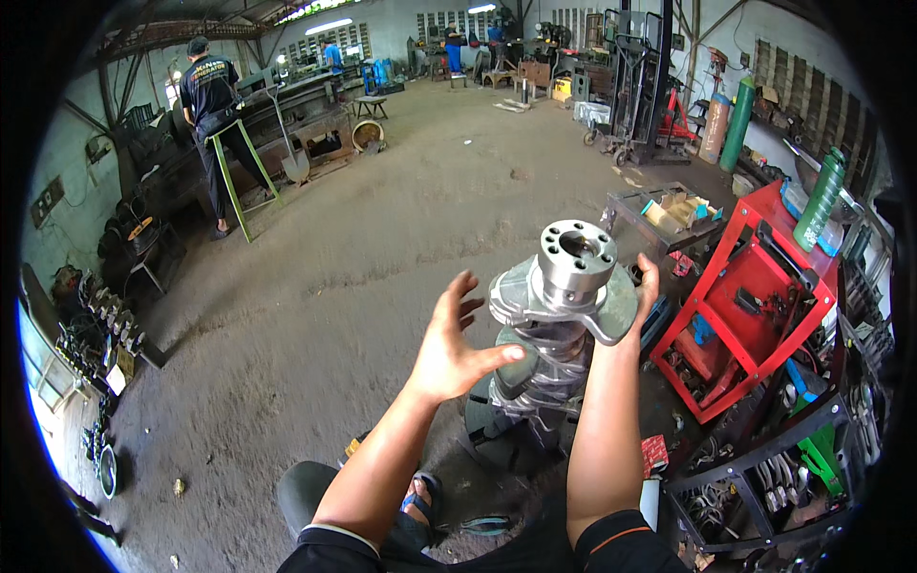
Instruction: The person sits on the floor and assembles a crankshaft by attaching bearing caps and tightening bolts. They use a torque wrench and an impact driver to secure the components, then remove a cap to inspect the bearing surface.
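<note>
A large grey steel crankshaft stands upright on the dirt floor in front of me, its round bolt flange on top. My right hand grips the far right side of its upper counterweight, with the fingers wrapped behind it. My left hand hovers open just left of the crankshaft, fingers spread and the thumb almost touching a web. My foot in a sandal rests on the floor below the left forearm.
A red steel press frame stands right of the crankshaft, with green cylinders and a parts rack beyond. A metal tray table sits behind. A person in dark clothes works at a far-left bench. Engine parts lie along the left wall.
</note>
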Action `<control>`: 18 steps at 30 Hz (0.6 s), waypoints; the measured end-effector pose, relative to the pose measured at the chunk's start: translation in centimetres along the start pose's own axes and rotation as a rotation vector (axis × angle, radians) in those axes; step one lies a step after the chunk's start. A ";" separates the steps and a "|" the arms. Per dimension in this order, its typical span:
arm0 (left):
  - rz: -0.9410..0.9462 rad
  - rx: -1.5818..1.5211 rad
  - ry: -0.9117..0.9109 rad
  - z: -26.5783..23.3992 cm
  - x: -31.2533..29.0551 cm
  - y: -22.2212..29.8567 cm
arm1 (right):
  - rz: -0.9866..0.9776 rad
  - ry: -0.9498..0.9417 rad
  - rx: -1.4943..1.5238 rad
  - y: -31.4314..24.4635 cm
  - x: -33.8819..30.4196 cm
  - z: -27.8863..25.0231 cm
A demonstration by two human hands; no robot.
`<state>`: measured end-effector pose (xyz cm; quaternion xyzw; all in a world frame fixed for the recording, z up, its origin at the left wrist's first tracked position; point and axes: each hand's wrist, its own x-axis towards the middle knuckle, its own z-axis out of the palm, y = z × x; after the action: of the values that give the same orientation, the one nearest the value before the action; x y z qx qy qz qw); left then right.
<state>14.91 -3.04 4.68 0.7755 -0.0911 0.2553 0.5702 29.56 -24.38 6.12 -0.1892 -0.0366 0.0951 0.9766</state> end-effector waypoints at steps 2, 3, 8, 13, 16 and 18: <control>-0.029 -0.061 -0.092 1.0 1.9 1.1 | -0.018 0.036 0.051 0.0 0.2 0.4; -0.011 -0.068 -0.125 1.4 2.5 1.4 | -0.004 0.047 0.057 0.0 0.3 0.5; -0.136 0.107 -0.121 1.4 3.8 2.4 | -0.003 0.113 0.108 0.1 1.2 -0.1; -0.180 0.162 -0.158 0.8 4.2 3.1 | -0.017 0.197 0.189 0.2 2.7 -0.4; -0.189 0.143 -0.164 0.9 4.3 2.7 | -0.231 0.345 0.110 -0.2 3.2 -0.4; -0.192 0.116 -0.162 0.9 4.3 2.3 | -0.328 0.358 0.048 -1.0 3.1 -0.9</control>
<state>17.90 -4.02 8.54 0.8303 -0.0475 0.1409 0.5371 32.88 -25.04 5.74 -0.1711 0.1092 -0.0988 0.9742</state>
